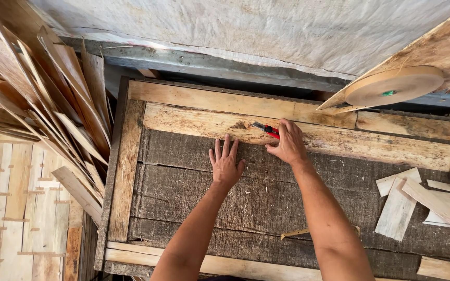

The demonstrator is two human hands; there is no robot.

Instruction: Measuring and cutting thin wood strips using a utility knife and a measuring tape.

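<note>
Rough wooden tabletop (194,208) fills our view. Our left hand (225,164) lies spread flat on dark veneer (266,198); our right hand (289,143) pinches a red utility knife (266,129) at twelve o'clock, on the pale strip (204,125), no cut visible yet.

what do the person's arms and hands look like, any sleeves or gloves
Both arms are bare right down to the bottom edge of the picture: no sleeves show. The left hand and the right hand wear no gloves. No watch, bracelet or ring can be seen on either wrist or on the fingers, and there are no visible markings. The forearms look lean.
</note>
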